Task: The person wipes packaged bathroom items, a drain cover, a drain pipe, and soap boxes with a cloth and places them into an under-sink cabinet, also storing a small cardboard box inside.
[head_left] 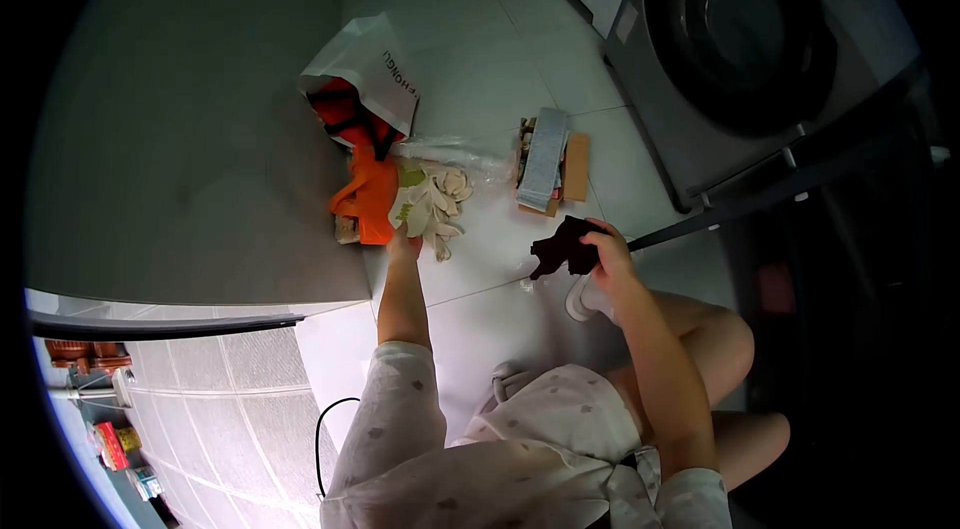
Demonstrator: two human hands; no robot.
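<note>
My left hand [405,245] reaches to the near edge of a pile of white gloves [437,204] on the tiled floor; its fingers are mostly hidden there. In my right hand [608,251] is a dark cloth [566,247], gripped between thumb and fingers and hanging to the left. An orange bag [368,197] lies just left of the gloves. Above it, a white paper bag [372,69] lies open with red and black fabric [345,112] in its mouth. A cardboard box [575,169] with a grey-blue folded item [544,157] on it stands above the dark cloth.
Clear plastic wrap [465,160] lies between the gloves and the box. A washing machine [690,144] stands at the upper right, with a dark bar [760,201] running below it. A large grey panel [190,149] fills the left side. My bent legs [700,339] are at the lower right.
</note>
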